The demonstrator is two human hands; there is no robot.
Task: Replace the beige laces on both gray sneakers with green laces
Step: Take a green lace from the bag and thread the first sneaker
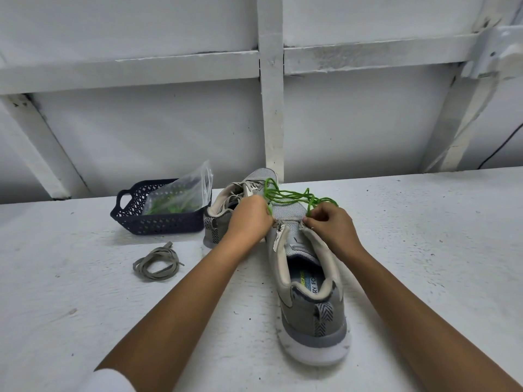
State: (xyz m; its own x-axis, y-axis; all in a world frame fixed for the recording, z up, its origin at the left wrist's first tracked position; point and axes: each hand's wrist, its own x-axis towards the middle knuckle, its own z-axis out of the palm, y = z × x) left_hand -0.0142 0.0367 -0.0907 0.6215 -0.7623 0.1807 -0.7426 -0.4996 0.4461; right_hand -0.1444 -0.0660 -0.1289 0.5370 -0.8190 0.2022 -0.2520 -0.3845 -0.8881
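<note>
Lacing at the near sneaker [308, 292]; tangle risk noted.
Fingers of my left hand [249, 219] and right hand [329, 224] are curled tight, pinching the green lace [294, 195] at the front eyelets, bench [424, 250] centre; slack loops at 12 o'clock could knot or draw through uneven; basket [158, 222] at 10 o'clock holds a clear bag [184, 193], green inside; beige lace [158, 263] lies loose at 9 o'clock.

I am seeing the near sneaker [311, 306] lying on the counter [424, 236] before me, heel toward me. The far sneaker [223, 205] is sitting behind it, just to its left. Further left the basket [158, 222] is standing with a bag [184, 193] in it, and the coiled lace [155, 264] is lying in front of the basket. The threaded lace [291, 195] is trailing over the near sneaker's toe, between my left hand [249, 219] and right hand [331, 224].
</note>
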